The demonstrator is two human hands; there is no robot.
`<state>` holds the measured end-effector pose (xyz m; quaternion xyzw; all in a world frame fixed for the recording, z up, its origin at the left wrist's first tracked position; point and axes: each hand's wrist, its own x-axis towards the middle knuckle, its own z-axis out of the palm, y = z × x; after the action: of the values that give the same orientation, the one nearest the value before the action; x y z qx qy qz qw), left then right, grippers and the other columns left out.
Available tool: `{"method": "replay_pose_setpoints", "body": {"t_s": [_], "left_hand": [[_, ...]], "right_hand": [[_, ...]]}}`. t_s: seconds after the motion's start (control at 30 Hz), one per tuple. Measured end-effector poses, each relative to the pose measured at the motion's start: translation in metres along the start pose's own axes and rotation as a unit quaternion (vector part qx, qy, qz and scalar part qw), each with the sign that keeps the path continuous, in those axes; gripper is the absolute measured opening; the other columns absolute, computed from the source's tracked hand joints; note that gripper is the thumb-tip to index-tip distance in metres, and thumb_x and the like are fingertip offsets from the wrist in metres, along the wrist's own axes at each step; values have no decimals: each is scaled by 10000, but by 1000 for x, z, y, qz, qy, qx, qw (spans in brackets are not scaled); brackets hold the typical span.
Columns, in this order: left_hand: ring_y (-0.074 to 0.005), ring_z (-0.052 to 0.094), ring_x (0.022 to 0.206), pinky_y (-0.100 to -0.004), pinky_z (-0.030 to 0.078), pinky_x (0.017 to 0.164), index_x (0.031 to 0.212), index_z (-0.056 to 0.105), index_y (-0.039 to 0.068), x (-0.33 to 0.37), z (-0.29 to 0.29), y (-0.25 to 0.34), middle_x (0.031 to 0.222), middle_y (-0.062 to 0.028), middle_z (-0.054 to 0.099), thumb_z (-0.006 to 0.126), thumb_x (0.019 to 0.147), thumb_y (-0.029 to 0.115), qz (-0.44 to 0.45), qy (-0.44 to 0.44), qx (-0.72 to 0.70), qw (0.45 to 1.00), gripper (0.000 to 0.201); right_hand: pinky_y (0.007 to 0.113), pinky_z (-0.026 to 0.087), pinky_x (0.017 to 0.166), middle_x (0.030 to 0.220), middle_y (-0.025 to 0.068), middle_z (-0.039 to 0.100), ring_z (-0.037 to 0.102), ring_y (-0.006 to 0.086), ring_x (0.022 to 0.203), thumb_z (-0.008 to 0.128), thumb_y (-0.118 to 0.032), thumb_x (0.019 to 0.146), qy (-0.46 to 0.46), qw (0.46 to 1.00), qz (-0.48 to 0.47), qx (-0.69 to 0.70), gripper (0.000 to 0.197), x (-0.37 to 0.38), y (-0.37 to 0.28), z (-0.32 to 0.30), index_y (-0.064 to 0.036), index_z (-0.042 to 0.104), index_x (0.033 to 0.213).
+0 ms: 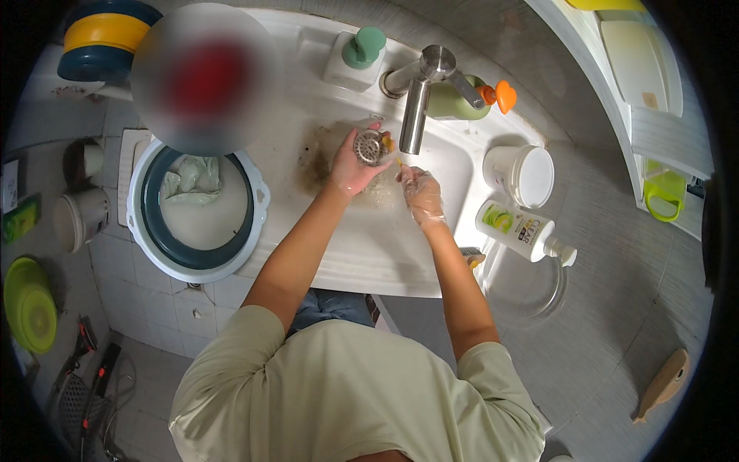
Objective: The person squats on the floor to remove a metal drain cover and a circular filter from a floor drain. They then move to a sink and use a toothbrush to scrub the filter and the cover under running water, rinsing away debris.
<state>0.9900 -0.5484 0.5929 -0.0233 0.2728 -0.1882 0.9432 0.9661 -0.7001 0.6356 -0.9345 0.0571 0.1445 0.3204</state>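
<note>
In my left hand [349,172] is a round metal drain strainer [369,147] with holes, held up over the white sink [339,258]. Something small and yellow shows at the strainer's edge. A clear plastic glove covers my right hand [423,197], just right of the strainer. Its fingers are pinched together at a small yellowish tip; what they hold is too small to name. Brown dirt [314,163] lies spread on the basin floor below my hands. The metal faucet [416,115] stands just beyond them, its spout pointing toward my right hand.
Left of the basin sits a folding washbasin [258,196] with cloudy water and a pale cloth [192,179]. A soap dispenser [356,61] and a green bottle [454,102] flank the faucet. On the right are a white tub [533,177], a pump bottle [514,229] and a clear bowl [531,296].
</note>
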Motion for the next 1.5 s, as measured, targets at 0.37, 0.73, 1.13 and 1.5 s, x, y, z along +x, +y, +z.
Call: {"method": "replay_pose_setpoints", "body": {"t_s": [0.37, 0.73, 1.13, 1.5], "left_hand": [[-268, 476, 1106, -528, 421, 936, 1134, 453, 3, 2, -16, 2, 1117, -149, 516, 481, 895, 423, 19, 29, 94, 995, 484], [-316, 386, 1202, -578, 262, 987, 1330, 343, 156, -2, -16, -4, 1256, -130, 452, 239, 974, 383, 6, -39, 53, 998, 435], [-319, 408, 1186, -607, 242, 983, 1351, 311, 173, -5, -8, 1, 1231, -98, 464, 242, 967, 420, 37, -40, 81, 995, 462], [-284, 377, 1241, -537, 155, 1050, 1373, 294, 182, -44, 26, 17, 1374, -99, 371, 244, 944, 484, 54, -92, 142, 984, 526]], "right_hand": [[269, 408, 559, 640, 50, 520, 471, 125, 586, 490, -189, 915, -51, 983, 56, 165, 194, -14, -5, -13, -25, 591, 941], [435, 443, 635, 760, 216, 590, 567, 386, 713, 534, -175, 869, 23, 981, -128, -147, 163, -11, -19, 9, -49, 632, 903], [426, 468, 666, 775, 207, 606, 579, 380, 734, 553, -190, 853, -19, 977, -147, -154, 182, -15, -24, 17, -76, 650, 956], [345, 443, 608, 673, 166, 558, 534, 268, 605, 553, -189, 876, 22, 998, -3, 66, 194, -15, -18, -22, -15, 630, 916]]}}
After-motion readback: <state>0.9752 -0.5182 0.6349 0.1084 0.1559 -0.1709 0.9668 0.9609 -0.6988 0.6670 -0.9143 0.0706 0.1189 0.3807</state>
